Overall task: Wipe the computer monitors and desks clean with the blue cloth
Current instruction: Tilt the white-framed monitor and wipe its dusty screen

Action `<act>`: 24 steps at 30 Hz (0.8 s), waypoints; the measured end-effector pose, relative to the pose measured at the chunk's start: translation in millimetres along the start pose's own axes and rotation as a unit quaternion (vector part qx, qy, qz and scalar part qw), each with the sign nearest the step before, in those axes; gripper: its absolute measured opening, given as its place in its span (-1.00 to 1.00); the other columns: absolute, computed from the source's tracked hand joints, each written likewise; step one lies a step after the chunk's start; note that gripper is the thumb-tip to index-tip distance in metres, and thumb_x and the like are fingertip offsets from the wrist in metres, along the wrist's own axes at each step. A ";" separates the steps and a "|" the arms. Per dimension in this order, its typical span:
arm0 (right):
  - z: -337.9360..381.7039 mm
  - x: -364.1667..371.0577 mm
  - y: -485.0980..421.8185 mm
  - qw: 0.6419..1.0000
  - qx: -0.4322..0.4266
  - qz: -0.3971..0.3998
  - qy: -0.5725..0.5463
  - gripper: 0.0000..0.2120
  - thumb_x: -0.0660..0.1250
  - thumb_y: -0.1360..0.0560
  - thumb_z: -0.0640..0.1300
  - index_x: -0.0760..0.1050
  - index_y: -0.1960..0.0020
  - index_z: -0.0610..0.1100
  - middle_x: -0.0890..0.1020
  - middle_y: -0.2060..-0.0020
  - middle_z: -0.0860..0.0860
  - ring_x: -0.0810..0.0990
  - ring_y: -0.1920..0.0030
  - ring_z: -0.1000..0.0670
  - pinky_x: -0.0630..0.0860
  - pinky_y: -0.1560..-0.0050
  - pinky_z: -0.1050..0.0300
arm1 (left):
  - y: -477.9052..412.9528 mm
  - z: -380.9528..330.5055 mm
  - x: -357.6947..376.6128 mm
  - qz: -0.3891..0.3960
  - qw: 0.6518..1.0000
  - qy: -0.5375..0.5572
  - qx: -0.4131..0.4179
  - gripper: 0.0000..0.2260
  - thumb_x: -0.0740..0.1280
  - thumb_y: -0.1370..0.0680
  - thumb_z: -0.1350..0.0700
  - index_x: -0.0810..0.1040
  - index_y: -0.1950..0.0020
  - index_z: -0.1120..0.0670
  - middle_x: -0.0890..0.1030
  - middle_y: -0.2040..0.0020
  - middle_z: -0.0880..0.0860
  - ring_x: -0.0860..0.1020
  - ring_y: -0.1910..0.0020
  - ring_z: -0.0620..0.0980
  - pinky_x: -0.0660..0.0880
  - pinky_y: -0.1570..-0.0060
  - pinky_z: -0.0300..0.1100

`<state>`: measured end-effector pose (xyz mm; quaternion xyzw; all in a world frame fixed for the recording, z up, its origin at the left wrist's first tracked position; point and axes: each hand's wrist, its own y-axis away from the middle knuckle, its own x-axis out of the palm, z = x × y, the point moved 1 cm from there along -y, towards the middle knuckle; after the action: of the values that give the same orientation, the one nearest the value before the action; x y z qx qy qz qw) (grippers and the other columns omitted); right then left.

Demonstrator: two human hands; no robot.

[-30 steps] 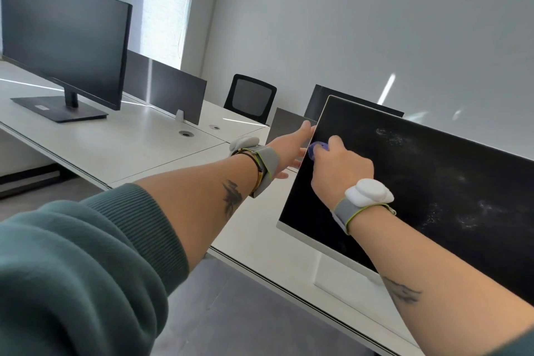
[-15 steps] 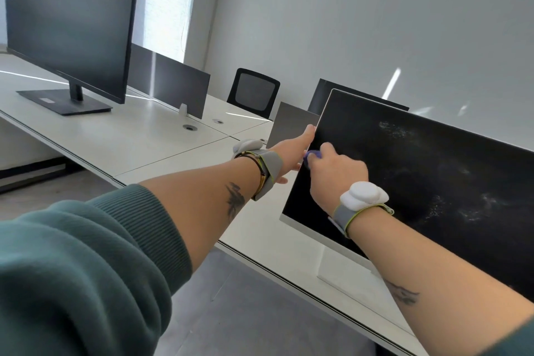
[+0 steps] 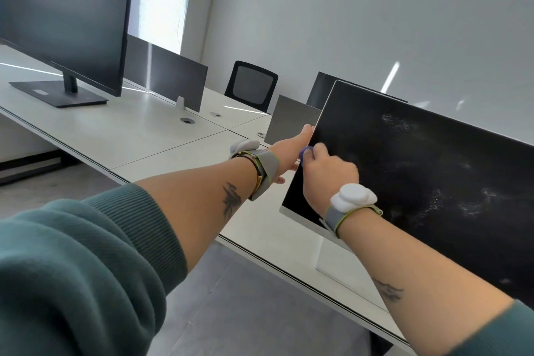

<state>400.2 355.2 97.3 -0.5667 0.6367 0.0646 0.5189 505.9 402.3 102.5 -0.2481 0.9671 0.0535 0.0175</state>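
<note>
A white-framed monitor [image 3: 427, 182] with a dark, dust-smeared screen stands on the white desk [image 3: 161, 136] at the right. My left hand [image 3: 291, 150] grips the monitor's left edge, thumb on the front side. My right hand [image 3: 326, 173] is closed around the blue cloth [image 3: 305, 153] and presses it on the screen close to that left edge; only a small fold of cloth shows above my knuckles. A second, black monitor [image 3: 66, 35] stands at the far left of the desk.
Low grey divider panels [image 3: 173, 78] run along the desk's middle. A black mesh chair [image 3: 250, 85] stands behind the desk by the grey wall. Round cable holes [image 3: 187, 120] sit in the desktop. Grey floor lies below the desk's front edge.
My right hand with the cloth has slid down and slightly left along the screen's left edge. My left hand keeps its hold on the monitor's edge.
</note>
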 end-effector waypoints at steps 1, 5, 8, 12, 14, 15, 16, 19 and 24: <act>2.6 3.1 3.7 1.000 -0.023 0.009 0.009 -0.69 0.19 -0.59 -0.13 0.40 -0.31 -0.16 0.44 -0.03 -0.10 0.37 0.35 -0.13 0.06 0.49 0.12 | -0.4 1.5 -1.5 -0.003 1.000 0.000 -0.001 -0.33 -0.01 -0.56 -0.46 0.22 -0.58 -0.16 0.38 -0.52 -0.03 0.36 -0.47 0.07 0.21 -0.41 0.25; -3.9 -1.5 -9.8 0.995 0.044 -0.089 -0.005 -0.82 0.37 -0.43 -0.17 0.55 -0.02 -0.16 0.45 0.18 -0.09 0.25 0.49 -0.09 -0.02 0.47 0.21 | -1.1 5.8 -3.7 -0.012 1.000 0.001 0.013 -0.34 0.01 -0.55 -0.46 0.27 -0.56 -0.17 0.43 -0.47 -0.04 0.43 -0.28 0.00 0.25 -0.37 0.24; 1.8 2.1 -3.5 0.998 0.019 -0.055 0.012 -0.78 0.31 -0.49 -0.17 0.53 -0.12 -0.17 0.48 0.12 -0.09 0.43 0.46 -0.12 0.06 0.49 0.16 | 0.4 8.7 -1.5 -0.002 1.000 -0.001 0.004 -0.31 0.00 -0.54 -0.47 0.23 -0.58 -0.15 0.40 -0.50 -0.05 0.40 -0.41 0.03 0.23 -0.41 0.26; 5.7 12.4 4.2 0.999 -0.010 -0.035 0.020 -0.76 0.25 -0.53 -0.15 0.50 -0.17 -0.13 0.46 0.07 -0.08 0.39 0.42 -0.12 0.10 0.49 0.14 | 1.7 13.0 -6.4 -0.002 1.000 0.000 -0.006 -0.33 -0.02 -0.56 -0.45 0.20 -0.59 -0.16 0.38 -0.51 -0.05 0.38 -0.44 0.05 0.19 -0.42 0.26; -0.6 10.9 -4.6 0.994 0.044 -0.102 0.003 -0.86 0.35 -0.44 -0.17 0.55 0.01 -0.12 0.44 0.20 -0.07 0.28 0.52 -0.08 0.04 0.48 0.21 | 3.7 17.4 -4.5 -0.001 1.000 -0.004 0.000 -0.37 -0.02 -0.57 -0.44 0.27 -0.55 -0.16 0.44 -0.44 -0.08 0.44 -0.31 0.00 0.21 -0.40 0.23; -2.8 11.2 -8.2 0.990 0.055 -0.131 0.001 -0.88 0.38 -0.41 -0.18 0.55 0.05 -0.14 0.43 0.23 -0.07 0.24 0.54 -0.06 0.00 0.47 0.23 | 3.8 19.9 -3.8 -0.001 1.000 -0.003 0.002 -0.38 -0.02 -0.58 -0.44 0.30 -0.53 -0.16 0.47 -0.37 -0.09 0.44 -0.25 -0.02 0.22 -0.40 0.23; -2.0 13.0 -6.0 0.989 0.055 -0.134 0.005 -0.87 0.40 -0.40 -0.18 0.54 0.06 -0.15 0.43 0.24 -0.07 0.25 0.55 -0.06 -0.01 0.47 0.23 | 4.4 24.0 -2.5 0.000 1.000 0.001 0.000 -0.39 -0.01 -0.58 -0.44 0.32 -0.52 -0.16 0.49 -0.33 -0.10 0.44 -0.23 -0.03 0.22 -0.40 0.23; 14.5 28.9 18.2 0.998 0.005 -0.064 0.020 -0.76 0.43 -0.36 -0.18 0.57 -0.02 -0.17 0.47 0.22 -0.08 0.43 0.53 -0.10 0.10 0.49 0.17 | 4.2 33.3 -3.2 0.007 1.000 0.012 -0.014 -0.33 0.00 -0.56 -0.46 0.25 -0.57 -0.15 0.42 -0.48 -0.07 0.40 -0.42 0.04 0.18 -0.43 0.26; 21.0 40.5 25.8 0.999 -0.002 -0.041 0.014 -0.79 0.42 -0.35 -0.20 0.58 0.01 -0.16 0.47 0.21 -0.08 0.42 0.52 -0.10 0.07 0.49 0.19 | 5.1 36.9 -5.9 0.000 1.000 0.016 -0.025 -0.35 0.00 -0.56 -0.45 0.19 -0.59 -0.20 0.40 -0.51 -0.06 0.38 -0.46 0.06 0.16 -0.43 0.29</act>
<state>399.5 351.8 44.9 -0.5941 0.6203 0.0372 0.5108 508.9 413.6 66.7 -0.2489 0.9657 0.0743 -0.0039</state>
